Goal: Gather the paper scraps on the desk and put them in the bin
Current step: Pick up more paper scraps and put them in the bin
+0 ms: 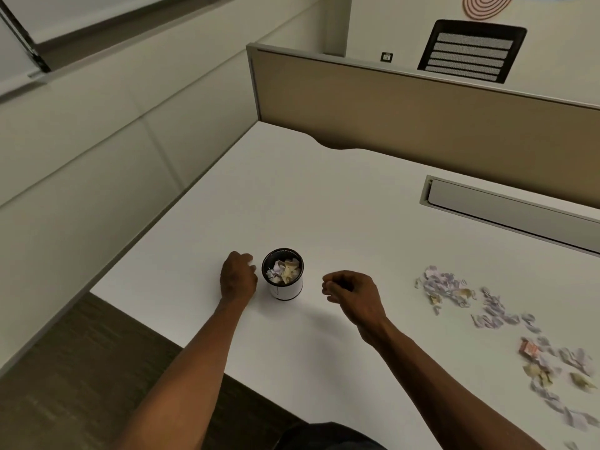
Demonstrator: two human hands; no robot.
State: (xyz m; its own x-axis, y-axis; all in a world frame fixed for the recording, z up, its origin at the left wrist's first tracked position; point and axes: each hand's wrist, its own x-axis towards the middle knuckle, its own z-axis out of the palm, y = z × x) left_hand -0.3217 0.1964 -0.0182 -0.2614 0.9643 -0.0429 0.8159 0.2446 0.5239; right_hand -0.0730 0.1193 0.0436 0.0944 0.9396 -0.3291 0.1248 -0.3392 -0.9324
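Observation:
A small round bin (285, 290), white-walled with a dark rim, stands on the white desk (324, 206) and holds crumpled paper scraps (283, 271). My left hand (238, 277) rests on the desk just left of the bin, fingers loosely curled and near its wall, holding nothing I can see. My right hand (352, 292) hovers to the right of the bin, fingers loosely curled, with nothing visible in them. Several torn paper scraps (454, 289) lie scattered on the desk's right side, running down toward the near right edge (552, 368).
A tan partition (422, 105) walls the desk's far side, and a beige panel wall (113, 141) runs along the left. A grey cable tray slot (506, 209) is set into the desk at the back right. A dark chair back (470, 50) shows beyond the partition.

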